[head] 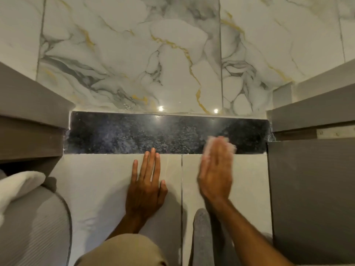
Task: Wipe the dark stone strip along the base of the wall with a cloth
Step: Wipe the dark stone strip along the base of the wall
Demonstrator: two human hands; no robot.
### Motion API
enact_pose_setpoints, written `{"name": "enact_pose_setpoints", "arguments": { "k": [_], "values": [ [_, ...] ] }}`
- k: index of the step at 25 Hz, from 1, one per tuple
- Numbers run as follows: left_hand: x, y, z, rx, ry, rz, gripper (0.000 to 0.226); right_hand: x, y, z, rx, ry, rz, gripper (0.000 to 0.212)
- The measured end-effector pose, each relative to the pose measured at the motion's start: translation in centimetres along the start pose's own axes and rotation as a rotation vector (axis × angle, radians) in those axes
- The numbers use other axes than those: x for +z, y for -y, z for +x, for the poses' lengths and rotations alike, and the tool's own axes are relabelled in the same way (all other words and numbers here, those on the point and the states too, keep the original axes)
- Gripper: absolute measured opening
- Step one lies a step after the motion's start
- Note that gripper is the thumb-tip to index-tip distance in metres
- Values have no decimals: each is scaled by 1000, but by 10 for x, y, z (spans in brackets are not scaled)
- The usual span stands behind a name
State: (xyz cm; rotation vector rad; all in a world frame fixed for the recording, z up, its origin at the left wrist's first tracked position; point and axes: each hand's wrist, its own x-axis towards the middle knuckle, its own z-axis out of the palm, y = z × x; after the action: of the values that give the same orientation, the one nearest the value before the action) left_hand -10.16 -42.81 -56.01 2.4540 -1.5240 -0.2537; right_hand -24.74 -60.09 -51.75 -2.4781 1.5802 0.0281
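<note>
The dark speckled stone strip [134, 133] runs along the foot of the marble-patterned wall, between two cabinets. My right hand [216, 169] is blurred and lies flat over a small white cloth [229, 144], pressing it on the right part of the strip. Only the cloth's edges show around my fingertips. My left hand [147, 183] rests flat on the pale floor tile, fingers spread, its fingertips just reaching the strip's lower edge. It holds nothing.
Grey cabinets stand at the left [28, 112] and right [311, 179] of the strip. A white towel [17, 187] lies on a grey ribbed object [38, 227] at lower left. My knee [123, 250] and a grey sock [201, 233] are at the bottom.
</note>
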Motion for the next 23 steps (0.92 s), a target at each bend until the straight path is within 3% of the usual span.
{"name": "enact_pose_setpoints", "arguments": {
  "k": [2,3,4,7,10,11,13,15,16,17,20,22,23],
  "values": [
    [0,3,0,-24,-28,-34,77,-3,15,41,296,-42,1,67],
    [1,5,1,-35,-44,-57,79,5,50,63,304,-80,2,67],
    [1,5,1,-59,-70,-77,78,16,90,79,158,-89,9,67],
    [-1,34,-29,-264,-94,-18,71,46,189,55,-550,25,-1,67],
    [-11,69,-73,-316,-34,103,72,39,128,6,-870,129,-45,66],
    [-17,78,-80,-333,-26,109,72,28,96,-1,-859,153,-58,67],
    [-23,83,-81,-368,-17,100,73,11,62,20,-578,106,-75,67],
    [-22,81,-77,-388,-17,101,74,8,95,63,-206,68,-65,65],
    [-20,81,-76,-383,-26,99,74,16,132,83,-144,60,-56,65],
    [-18,83,-77,-382,-36,102,74,28,176,96,-184,79,-13,65],
    [-16,82,-79,-398,-77,129,70,47,281,83,-530,236,85,64],
    [-19,81,-79,-401,-65,118,71,43,273,75,-687,253,66,63],
    [-21,81,-79,-398,-54,103,73,37,243,76,-653,224,83,60]
  ]
}}
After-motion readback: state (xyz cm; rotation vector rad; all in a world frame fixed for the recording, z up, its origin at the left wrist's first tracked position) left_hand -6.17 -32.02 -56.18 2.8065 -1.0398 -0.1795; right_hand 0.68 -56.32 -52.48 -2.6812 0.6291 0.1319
